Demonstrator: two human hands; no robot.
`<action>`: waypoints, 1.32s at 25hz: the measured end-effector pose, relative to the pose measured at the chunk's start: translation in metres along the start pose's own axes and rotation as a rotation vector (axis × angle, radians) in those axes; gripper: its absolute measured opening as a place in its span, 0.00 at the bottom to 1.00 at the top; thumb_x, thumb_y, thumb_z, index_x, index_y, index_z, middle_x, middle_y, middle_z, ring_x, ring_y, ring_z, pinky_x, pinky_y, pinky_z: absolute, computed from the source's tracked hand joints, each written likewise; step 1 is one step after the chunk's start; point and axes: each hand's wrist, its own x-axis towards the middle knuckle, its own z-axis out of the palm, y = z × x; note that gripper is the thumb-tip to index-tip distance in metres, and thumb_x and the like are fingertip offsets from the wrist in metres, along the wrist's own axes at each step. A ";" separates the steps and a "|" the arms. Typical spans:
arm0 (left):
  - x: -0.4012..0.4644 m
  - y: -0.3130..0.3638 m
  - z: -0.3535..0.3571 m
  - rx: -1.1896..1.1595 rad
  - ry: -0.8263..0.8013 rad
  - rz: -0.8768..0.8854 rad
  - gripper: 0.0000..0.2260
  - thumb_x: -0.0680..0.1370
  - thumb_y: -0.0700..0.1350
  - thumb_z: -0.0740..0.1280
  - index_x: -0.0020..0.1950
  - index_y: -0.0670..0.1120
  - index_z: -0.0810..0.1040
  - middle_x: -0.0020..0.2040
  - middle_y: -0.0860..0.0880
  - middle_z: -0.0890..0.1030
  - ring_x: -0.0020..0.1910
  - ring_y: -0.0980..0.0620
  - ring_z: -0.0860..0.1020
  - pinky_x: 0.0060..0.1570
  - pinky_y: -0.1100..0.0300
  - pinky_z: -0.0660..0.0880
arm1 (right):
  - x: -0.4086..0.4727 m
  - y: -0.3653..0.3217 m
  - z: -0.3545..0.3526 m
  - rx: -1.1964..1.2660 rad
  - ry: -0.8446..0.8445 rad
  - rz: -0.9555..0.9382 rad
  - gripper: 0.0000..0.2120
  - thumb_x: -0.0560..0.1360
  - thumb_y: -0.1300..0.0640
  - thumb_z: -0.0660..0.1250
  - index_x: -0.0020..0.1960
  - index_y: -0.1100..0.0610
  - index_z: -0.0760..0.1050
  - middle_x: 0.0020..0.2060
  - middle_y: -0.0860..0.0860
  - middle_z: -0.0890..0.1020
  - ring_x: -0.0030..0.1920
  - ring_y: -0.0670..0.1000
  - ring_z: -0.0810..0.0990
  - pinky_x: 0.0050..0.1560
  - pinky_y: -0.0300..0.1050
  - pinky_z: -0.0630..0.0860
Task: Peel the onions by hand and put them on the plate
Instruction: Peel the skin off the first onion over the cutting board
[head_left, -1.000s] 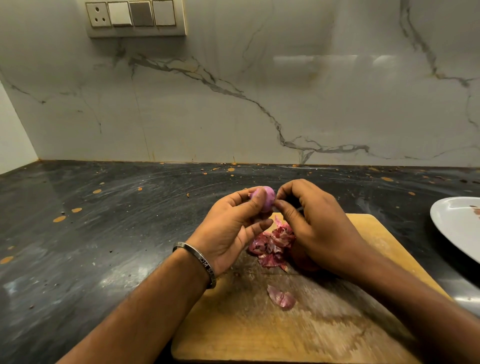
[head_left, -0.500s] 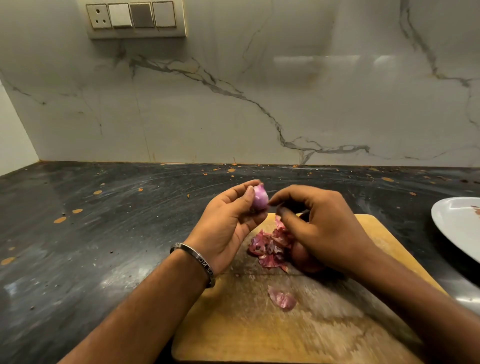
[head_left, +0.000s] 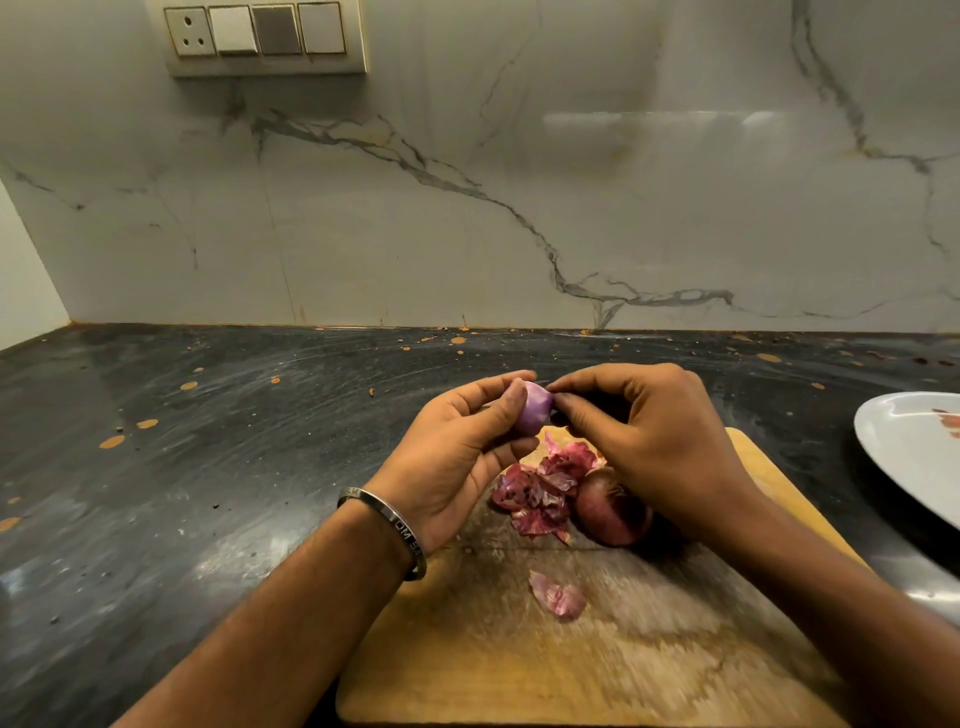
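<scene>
Home kitchen. Dark stone counter (head_left: 208, 467) with orange spots runs wall to wall. Shiny marble wall (head_left: 467, 208) at 12 o'clock. Switch board (head_left: 260, 34) with plug socket at 11 o'clock. Wooden chopping board (head_left: 597, 649) at 6 o'clock, onion peels (head_left: 540, 493) on top. White plate (head_left: 914, 457) at 3 o'clock.

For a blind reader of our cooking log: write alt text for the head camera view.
Two hands peel a small purple onion above a wooden cutting board: the left hand grips it and the right hand pinches at its skin. An unpeeled onion and loose skins lie on the board; a white plate sits to the right.
</scene>
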 end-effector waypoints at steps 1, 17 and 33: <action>0.000 0.000 -0.001 0.004 0.002 -0.004 0.17 0.73 0.44 0.69 0.59 0.40 0.80 0.50 0.43 0.84 0.44 0.53 0.81 0.43 0.63 0.81 | 0.000 0.000 0.000 -0.004 -0.002 -0.009 0.07 0.76 0.61 0.72 0.52 0.54 0.86 0.41 0.44 0.87 0.42 0.40 0.85 0.47 0.40 0.83; 0.000 0.000 0.001 -0.033 0.001 0.026 0.20 0.71 0.38 0.69 0.63 0.38 0.78 0.57 0.40 0.83 0.50 0.48 0.83 0.52 0.57 0.81 | -0.001 0.003 0.003 -0.077 0.086 -0.042 0.05 0.76 0.61 0.71 0.47 0.54 0.85 0.36 0.44 0.85 0.38 0.42 0.83 0.40 0.41 0.79; 0.000 -0.002 0.000 0.075 -0.017 0.072 0.20 0.70 0.38 0.70 0.62 0.40 0.79 0.56 0.40 0.84 0.52 0.48 0.82 0.55 0.58 0.80 | 0.000 -0.001 0.000 -0.291 -0.036 -0.109 0.04 0.77 0.60 0.69 0.48 0.58 0.82 0.37 0.50 0.84 0.38 0.48 0.80 0.43 0.52 0.78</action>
